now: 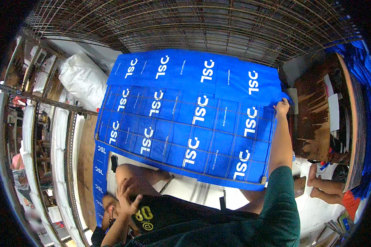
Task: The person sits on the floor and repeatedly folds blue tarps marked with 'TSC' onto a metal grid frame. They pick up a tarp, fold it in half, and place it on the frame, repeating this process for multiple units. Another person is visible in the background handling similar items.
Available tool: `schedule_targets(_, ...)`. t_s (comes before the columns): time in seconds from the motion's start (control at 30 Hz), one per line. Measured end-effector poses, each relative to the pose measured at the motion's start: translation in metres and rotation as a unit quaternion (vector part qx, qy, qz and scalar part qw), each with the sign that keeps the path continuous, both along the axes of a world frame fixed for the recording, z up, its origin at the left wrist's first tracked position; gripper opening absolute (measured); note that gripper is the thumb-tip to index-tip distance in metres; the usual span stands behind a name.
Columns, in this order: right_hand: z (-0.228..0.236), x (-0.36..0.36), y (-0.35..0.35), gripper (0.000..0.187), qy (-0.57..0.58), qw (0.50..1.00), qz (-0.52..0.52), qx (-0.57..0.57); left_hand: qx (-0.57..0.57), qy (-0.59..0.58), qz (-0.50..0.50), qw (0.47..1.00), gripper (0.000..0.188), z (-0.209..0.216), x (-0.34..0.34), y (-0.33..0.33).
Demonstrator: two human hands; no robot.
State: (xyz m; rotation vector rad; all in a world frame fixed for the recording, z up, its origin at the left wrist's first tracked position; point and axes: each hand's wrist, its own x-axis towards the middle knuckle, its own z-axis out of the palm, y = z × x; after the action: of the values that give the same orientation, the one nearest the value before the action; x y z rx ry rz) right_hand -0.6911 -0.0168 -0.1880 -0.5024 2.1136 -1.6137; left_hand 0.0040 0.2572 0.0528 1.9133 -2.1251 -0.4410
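sheet (173, 78), in the head view, spreads before the person, grid (181, 132) wires crossing its near part. right hand (282, 107) grips its right edge; left hand (127, 197) is raised, splayed — a one-sided pull could skew or snag it.

Open room over blue fabric (184, 120), mesh (193, 26) beyond

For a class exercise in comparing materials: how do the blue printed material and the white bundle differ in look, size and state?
Colour: the blue printed material carries white lettering, while the white bundle is pale with no clear print.
Shape: the blue material is spread out broadly; the white bundle bulges and is crinkled.
Contact: the right hand is at the blue material's edge; neither hand touches the white bundle.
Both look flexible.
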Motion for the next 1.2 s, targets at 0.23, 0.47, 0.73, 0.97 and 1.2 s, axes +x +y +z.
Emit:
schedule_targets(0.23, 0.019, 0.016, 0.005, 0.044, 0.018, 0.999, -0.004, 0.026, -0.012, 0.007, 0.003, 1.0, 0.05, 0.001, -0.002, -0.022)
schedule_targets(0.47, 0.023, 0.021, 0.011, 0.042, 0.02, 1.0, -0.003, -0.023, -0.033, 0.049, -0.004, 0.998, 0.049, -0.007, 0.002, -0.022)
schedule_targets(0.73, 0.042, 0.03, 0.004, 0.043, 0.026, 0.996, -0.068, 0.056, -0.007, 0.069, 0.037, 0.997, 0.05, -0.014, 0.006, -0.016)
schedule_targets(0.97, 0.04, 0.027, 0.007, 0.046, 0.012, 0.995, -0.061, 0.083, -0.026, 0.052, 0.022, 0.998, 0.05, -0.012, 0.001, -0.021)
schedule_targets(1.2, 0.043, 0.035, 0.009, 0.048, 0.028, 0.994, -0.041, 0.096, -0.021, 0.043, 0.012, 0.999, 0.048, -0.004, -0.004, -0.024)
